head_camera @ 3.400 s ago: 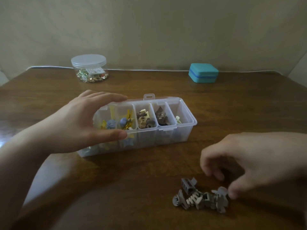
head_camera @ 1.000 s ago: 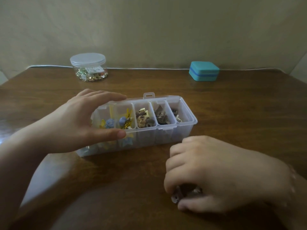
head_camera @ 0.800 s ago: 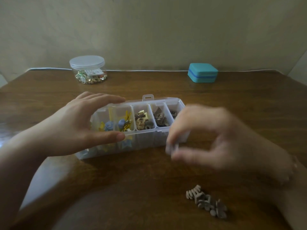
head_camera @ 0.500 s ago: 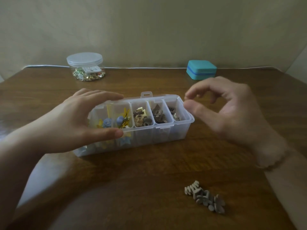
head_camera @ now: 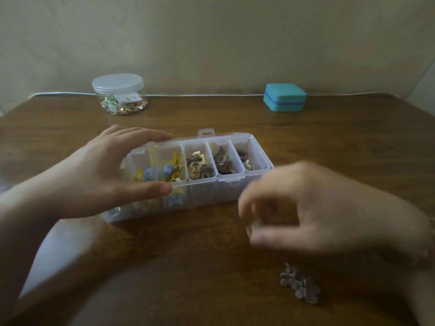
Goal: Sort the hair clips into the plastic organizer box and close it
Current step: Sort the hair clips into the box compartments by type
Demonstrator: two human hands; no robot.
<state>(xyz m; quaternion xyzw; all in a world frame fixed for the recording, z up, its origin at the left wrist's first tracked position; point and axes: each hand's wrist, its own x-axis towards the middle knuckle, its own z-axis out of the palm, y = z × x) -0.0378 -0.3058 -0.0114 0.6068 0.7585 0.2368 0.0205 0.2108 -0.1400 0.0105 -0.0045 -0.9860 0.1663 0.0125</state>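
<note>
So, only the head view to go on; the left hand (head_camera: 94,175) spans the left end of the clear organizer box (head_camera: 211,191), fingers along the far rim and thumb on the near wall, same bracing hold as in all the earlier shots, and the box hasn't budged on the wooden table (head_camera: 329,137); its lid is off or folded out of sight, so it's open for sure.

What changed: half a second ago the right hand (head_camera: 317,212) was up by the right end of the box with fingers apart, apparently just after a drop; now it's swung back to the near side and hangs above the loose grey clips (head_camera: 300,284). It's motion-blurred, fingers and thumb curved toward each other like a pinch; there's a pale smudge near the fingertips, but I honestly can't tell if it's holding anything. The pile is smaller than it was a few seconds back, and the rightmost compartment (head_camera: 247,158) has a dark clip it didn't have then; so my guess is we're mid-sort, a handful left, lid still to close.

Far left there's a clear jar (head_camera: 118,95) of shiny bits, far right a teal case (head_camera: 284,97); no brand or readable writing anywhere, the jar's white tag is too blurry.
</note>
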